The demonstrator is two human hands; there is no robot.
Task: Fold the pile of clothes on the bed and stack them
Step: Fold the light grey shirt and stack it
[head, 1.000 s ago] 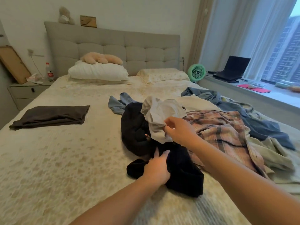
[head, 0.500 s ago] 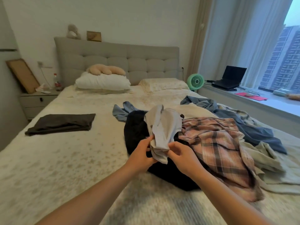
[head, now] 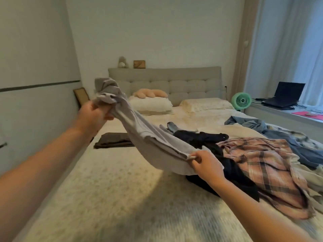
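While the left hand (head: pixel 95 113) grips one bunched end of a light grey knit garment (head: pixel 145 137) raised high at the left, the right hand (head: pixel 208 165) pinches the opposite edge lower down with curled fingers (head: pixel 196 158), so the cloth hangs stretched in a sagging band above the cream patterned bed (head: pixel 104 189). Behind that band, a black crumpled garment (head: pixel 209 142) and a pink plaid shirt (head: pixel 262 165) lie heaped on the bed's right side, and a dark folded garment (head: pixel 113 139) lies flat at the left
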